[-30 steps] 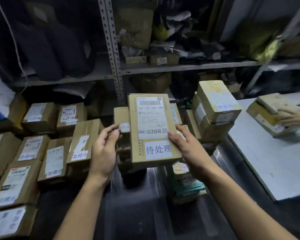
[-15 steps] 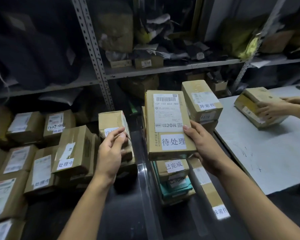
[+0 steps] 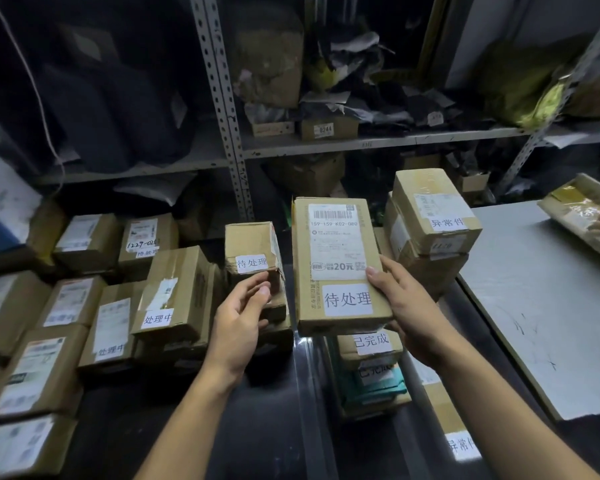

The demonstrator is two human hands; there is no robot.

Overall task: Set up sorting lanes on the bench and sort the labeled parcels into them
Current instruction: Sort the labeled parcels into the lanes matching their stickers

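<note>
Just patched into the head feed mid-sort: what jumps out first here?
Dead centre, the right hand holds up a tall cardboard parcel with a barcode label and a white 待处理 tag. Just left of it, the left hand reaches toward a smaller crumpled box with the same tag. Right of the held parcel stands a stack topped by a box tagged 异常件.

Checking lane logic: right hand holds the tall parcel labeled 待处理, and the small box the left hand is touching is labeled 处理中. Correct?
Not quite. In the head view the small box by the left hand reads 待处理, like the tall parcel in the right hand. The 处理中 box sits further left.
</note>
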